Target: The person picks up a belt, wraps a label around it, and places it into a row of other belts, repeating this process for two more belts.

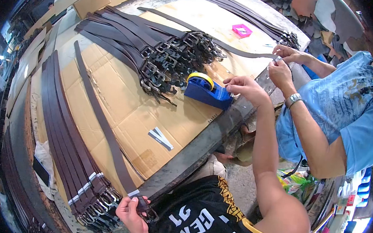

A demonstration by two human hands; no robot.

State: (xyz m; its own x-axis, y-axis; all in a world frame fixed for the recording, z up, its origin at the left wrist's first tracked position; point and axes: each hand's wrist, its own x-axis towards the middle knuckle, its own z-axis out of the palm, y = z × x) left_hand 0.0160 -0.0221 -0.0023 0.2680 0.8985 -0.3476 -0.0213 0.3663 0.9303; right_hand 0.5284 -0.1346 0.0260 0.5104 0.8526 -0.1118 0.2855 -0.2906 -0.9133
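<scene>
My left hand [133, 214] is closed on the buckle end of a dark brown belt [103, 121]. The belt's strap runs away across the cardboard, and a white paper band [133, 193] wraps it near my fingers. At the end of a blue tape dispenser [206, 95] with a yellow-rimmed roll, my right hand [247, 90] pinches a small piece of tape. Two pale paper strips [161, 138] lie in a V on the cardboard. To the left lies a row of belts [63, 128] with white bands and metal buckles.
A pile of buckled belts [157, 44] lies behind the dispenser, near a pink square holder [241, 30]. At the right, a co-worker's hands [282, 65] hold another belt [244, 54]. A phone [41, 171] rests on cloth at the left. The table edge [183, 160] runs diagonally before me.
</scene>
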